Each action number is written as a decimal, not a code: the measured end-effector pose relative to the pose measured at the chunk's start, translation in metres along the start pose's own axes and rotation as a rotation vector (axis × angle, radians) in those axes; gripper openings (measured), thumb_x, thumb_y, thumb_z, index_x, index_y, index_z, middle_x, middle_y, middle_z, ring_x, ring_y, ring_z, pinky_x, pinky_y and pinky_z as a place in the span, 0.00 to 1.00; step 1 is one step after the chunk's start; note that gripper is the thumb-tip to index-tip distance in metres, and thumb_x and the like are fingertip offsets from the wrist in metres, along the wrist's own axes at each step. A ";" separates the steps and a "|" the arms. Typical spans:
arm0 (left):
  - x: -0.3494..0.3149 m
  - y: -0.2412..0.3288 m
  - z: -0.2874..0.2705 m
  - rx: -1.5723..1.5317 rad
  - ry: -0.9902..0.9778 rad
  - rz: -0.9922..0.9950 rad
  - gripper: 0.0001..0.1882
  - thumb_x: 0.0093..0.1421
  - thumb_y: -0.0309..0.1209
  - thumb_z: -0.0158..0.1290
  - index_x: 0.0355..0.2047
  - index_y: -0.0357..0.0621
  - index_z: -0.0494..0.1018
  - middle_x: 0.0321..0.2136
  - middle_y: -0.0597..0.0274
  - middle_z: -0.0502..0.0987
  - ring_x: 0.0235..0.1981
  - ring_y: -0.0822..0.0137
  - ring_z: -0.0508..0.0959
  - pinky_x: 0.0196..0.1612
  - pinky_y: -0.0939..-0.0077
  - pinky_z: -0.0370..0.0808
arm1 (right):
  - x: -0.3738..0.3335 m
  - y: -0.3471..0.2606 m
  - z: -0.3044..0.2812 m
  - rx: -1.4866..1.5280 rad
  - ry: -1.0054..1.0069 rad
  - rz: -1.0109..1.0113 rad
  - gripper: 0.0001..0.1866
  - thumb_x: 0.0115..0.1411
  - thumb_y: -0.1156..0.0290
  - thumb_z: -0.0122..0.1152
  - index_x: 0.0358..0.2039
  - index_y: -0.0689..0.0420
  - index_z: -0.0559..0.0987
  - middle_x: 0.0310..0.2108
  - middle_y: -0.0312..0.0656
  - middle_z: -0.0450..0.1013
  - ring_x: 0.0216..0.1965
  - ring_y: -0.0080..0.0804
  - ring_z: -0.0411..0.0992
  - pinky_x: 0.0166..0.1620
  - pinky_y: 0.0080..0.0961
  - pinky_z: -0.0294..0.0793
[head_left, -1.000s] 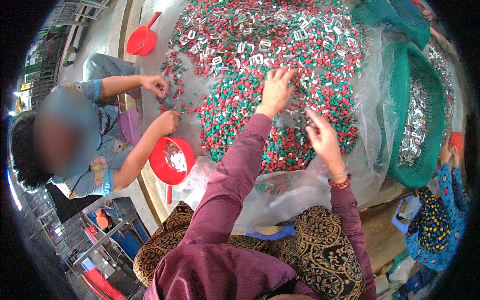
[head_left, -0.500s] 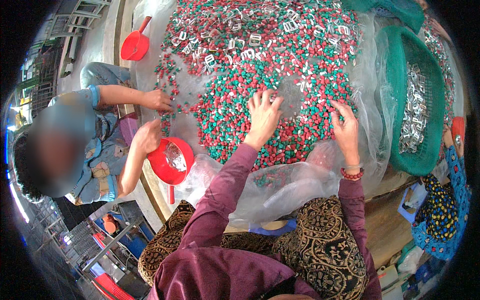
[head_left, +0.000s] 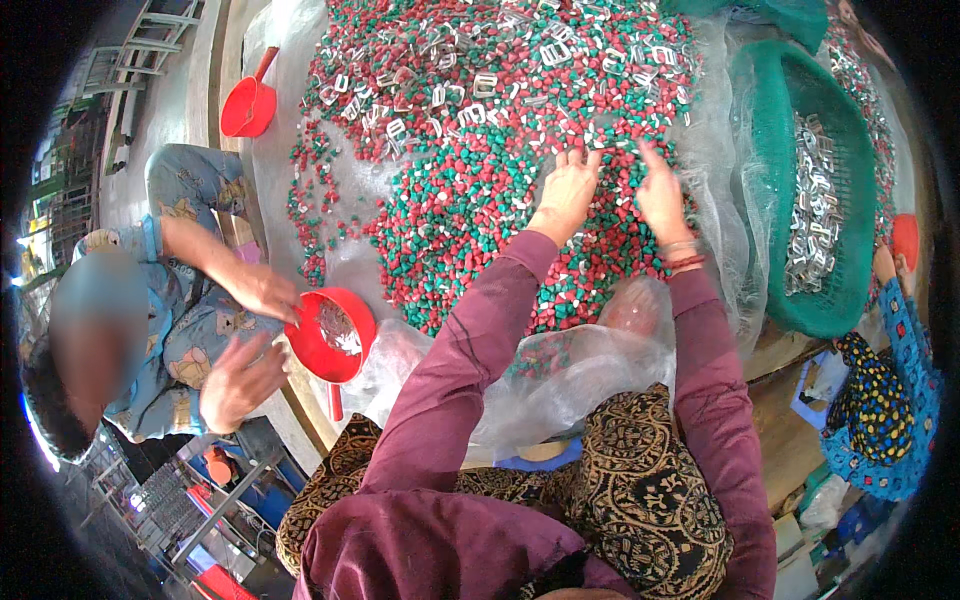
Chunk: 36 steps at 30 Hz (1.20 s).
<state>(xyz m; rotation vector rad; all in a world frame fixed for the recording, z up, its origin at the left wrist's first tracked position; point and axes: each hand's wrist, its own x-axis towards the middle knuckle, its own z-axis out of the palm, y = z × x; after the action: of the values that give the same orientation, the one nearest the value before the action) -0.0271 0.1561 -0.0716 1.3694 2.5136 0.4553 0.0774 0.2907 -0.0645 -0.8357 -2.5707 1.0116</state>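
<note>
Apparently, fingertip work was in hand: the left hand (head_left: 568,195), fingers bent, and the right hand (head_left: 662,205), index extended, lay over small, loose, pebble-like red, green and white pieces (head_left: 450,215). Any grip I couldn't tell; the next move seemingly called for light pinching.

Pebble-like pieces (head_left: 450,225): red, green, some white. Buckles (head_left: 815,225) silvery. Basket (head_left: 825,315) green. Dippers (head_left: 250,107) red. Sleeves (head_left: 450,350) plum. Trousers (head_left: 650,490) black, tan medallions.
</note>
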 end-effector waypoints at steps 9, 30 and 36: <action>-0.078 -0.057 -0.048 -0.828 0.094 -0.501 0.34 0.50 0.22 0.54 0.58 0.45 0.58 0.35 0.46 0.76 0.36 0.60 0.78 0.37 0.72 0.75 | -0.109 -0.063 0.033 0.065 -0.375 -0.354 0.24 0.55 0.82 0.44 0.53 0.57 0.70 0.53 0.50 0.67 0.57 0.48 0.62 0.60 0.40 0.61; -0.102 -0.019 -0.072 -1.732 -0.141 -0.652 0.10 0.62 0.26 0.44 0.43 0.40 0.69 0.20 0.80 0.59 0.16 0.87 0.54 0.15 0.91 0.49 | -0.043 -0.026 0.007 -0.465 -0.280 -0.403 0.06 0.47 0.72 0.59 0.28 0.57 0.79 0.40 0.41 0.65 0.47 0.38 0.62 0.45 0.39 0.61; -0.121 -0.016 -0.052 -1.628 -0.128 -0.787 0.10 0.63 0.29 0.45 0.42 0.41 0.71 0.18 0.80 0.60 0.15 0.86 0.56 0.15 0.90 0.51 | -0.057 -0.030 0.018 -0.539 -0.162 -0.433 0.08 0.52 0.71 0.56 0.29 0.61 0.77 0.39 0.43 0.65 0.47 0.40 0.61 0.46 0.39 0.60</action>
<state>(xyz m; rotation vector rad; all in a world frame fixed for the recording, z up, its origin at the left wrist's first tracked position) 0.0066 0.0378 -0.0225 -0.1976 1.3837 1.5366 0.1033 0.2290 -0.0584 -0.2689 -3.0232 0.2703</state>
